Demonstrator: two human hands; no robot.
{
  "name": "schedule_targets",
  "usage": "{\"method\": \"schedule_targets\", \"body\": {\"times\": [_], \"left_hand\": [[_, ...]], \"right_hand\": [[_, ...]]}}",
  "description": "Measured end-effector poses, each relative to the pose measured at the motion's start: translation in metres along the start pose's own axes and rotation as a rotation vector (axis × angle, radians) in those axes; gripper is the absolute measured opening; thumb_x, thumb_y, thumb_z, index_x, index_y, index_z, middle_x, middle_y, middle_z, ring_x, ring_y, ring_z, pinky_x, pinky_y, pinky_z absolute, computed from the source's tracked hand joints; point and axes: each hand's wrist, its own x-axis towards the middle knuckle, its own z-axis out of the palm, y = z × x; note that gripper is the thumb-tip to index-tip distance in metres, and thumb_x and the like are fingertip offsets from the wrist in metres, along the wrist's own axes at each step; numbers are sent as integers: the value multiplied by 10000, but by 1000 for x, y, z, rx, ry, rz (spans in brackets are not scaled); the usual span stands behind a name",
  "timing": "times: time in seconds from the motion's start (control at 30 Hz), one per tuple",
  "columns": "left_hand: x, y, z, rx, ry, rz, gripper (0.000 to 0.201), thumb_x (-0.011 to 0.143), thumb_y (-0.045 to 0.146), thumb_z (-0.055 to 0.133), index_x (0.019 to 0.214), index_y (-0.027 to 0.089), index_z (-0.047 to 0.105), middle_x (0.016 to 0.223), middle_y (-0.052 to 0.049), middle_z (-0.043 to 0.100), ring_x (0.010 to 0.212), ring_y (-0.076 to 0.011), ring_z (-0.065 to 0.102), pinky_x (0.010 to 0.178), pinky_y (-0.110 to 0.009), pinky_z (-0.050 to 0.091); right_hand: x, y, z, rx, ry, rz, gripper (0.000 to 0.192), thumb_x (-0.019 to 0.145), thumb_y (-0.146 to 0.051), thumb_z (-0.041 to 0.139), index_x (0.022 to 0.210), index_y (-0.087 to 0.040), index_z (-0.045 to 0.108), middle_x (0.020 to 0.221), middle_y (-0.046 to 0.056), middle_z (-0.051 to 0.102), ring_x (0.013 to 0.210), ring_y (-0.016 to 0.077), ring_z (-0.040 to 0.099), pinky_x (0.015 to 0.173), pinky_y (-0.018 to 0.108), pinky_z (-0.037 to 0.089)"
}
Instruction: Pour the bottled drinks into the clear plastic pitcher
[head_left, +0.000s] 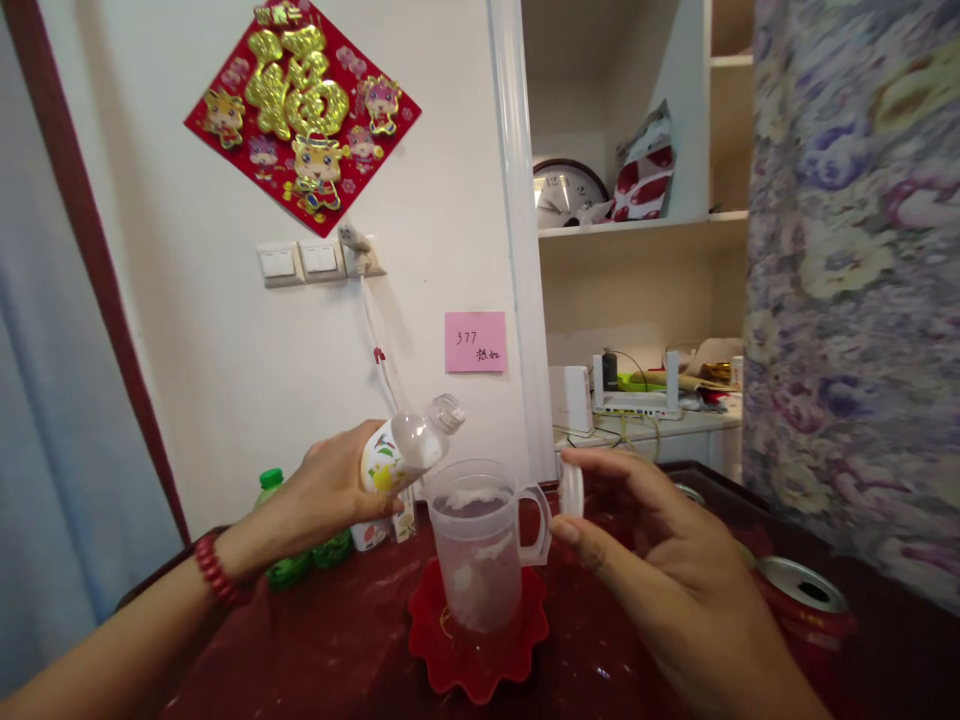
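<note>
My left hand [341, 480], with a red bead bracelet [217, 572] at the wrist, is closed around a clear bottle [411, 440] with a lemon-print label. The bottle has no cap on and tilts right, its mouth above the left rim of a translucent plastic jug [480, 560]. The jug stands upright on a red scalloped dish [480, 670], and its handle points right. Between thumb and fingers, my right hand [645, 540] pinches a round whitish lid [572, 487] edgewise, beside the jug's handle. I cannot make out liquid flowing from the bottle.
Green-capped bottles [271, 482] stand behind my left forearm. An opened drink can [806, 590] is right of my right hand on the dark red table [337, 655]. Behind are a wall, a white router [637, 400] on a cabinet, and a floral curtain [855, 300] at right.
</note>
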Motion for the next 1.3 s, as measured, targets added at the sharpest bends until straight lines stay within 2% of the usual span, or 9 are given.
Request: {"method": "schedule_targets", "body": {"times": [0.1, 0.2, 0.43, 0.7, 0.9, 1.0, 1.13, 1.2, 1.3], "left_hand": [[-25, 3, 8, -320, -154, -24, 644, 671, 468, 758, 1222, 235, 518, 997, -27, 704, 834, -232, 646, 680, -292, 502], [-47, 11, 23, -444, -231, 53, 660, 624, 406, 785, 1217, 232, 551, 1025, -29, 695, 861, -230, 632, 734, -295, 510], [-71, 14, 46, -372, -267, 110, 361, 612, 224, 660, 970, 265, 647, 874, 11, 701, 721, -193, 616, 653, -283, 473], [-82, 18, 42, -200, -331, 19, 367, 555, 149, 576, 910, 214, 641, 848, 19, 683, 722, -164, 599, 632, -236, 410], [-92, 21, 43, -198, -269, 20, 281, 616, 138, 568, 879, 222, 618, 837, 26, 648, 694, -143, 538, 627, -234, 375], [-96, 24, 45, -162, -204, 35, 208, 696, 171, 567, 889, 226, 620, 862, 10, 651, 717, -151, 535, 658, -247, 368], [-100, 27, 48, -136, -170, 70, 108, 736, 200, 580, 836, 221, 616, 829, 3, 644, 701, -155, 521, 661, -264, 345], [-101, 27, 47, -161, -202, 60, 146, 702, 161, 577, 829, 221, 618, 775, 18, 634, 642, -142, 500, 624, -263, 326], [-103, 27, 43, -172, -227, -11, 264, 622, 118, 570, 857, 225, 627, 812, 24, 647, 676, -149, 519, 628, -259, 330]], "right_hand": [[-1, 11, 15, 65, -48, 83, 355, 811, -326, 719, 1140, -235, 621, 1048, 62, 695, 913, 226, 675, 787, 366, 560], [-3, 15, 28, 51, -111, 111, 310, 785, -294, 720, 1077, -217, 648, 1019, 57, 691, 908, 221, 657, 794, 360, 538], [-9, 8, 35, -14, -311, -60, 352, 740, -118, 687, 1058, -268, 675, 1089, 12, 670, 999, 195, 621, 872, 332, 491], [-9, 20, 35, -31, -543, -327, 360, 799, -95, 693, 1119, -245, 624, 1066, 17, 650, 977, 163, 612, 853, 281, 480], [-17, 23, 47, -184, -485, -156, 197, 800, -312, 752, 893, -210, 612, 820, -13, 624, 718, 145, 575, 642, 249, 431], [-24, 30, 56, -370, -375, -126, 368, 912, -523, 561, 735, -203, 516, 654, 0, 582, 562, 150, 529, 514, 252, 360], [-29, 36, 58, -605, -290, -279, 583, 994, -627, 268, 662, -214, 513, 573, 17, 571, 443, 169, 518, 438, 276, 270], [-27, 32, 54, -628, -315, -300, 558, 987, -621, 311, 702, -214, 565, 613, 22, 606, 471, 179, 561, 432, 271, 315], [-23, 22, 50, -515, -412, -282, 290, 870, -464, 627, 1029, -222, 642, 902, 39, 705, 750, 203, 684, 624, 274, 514]]}}
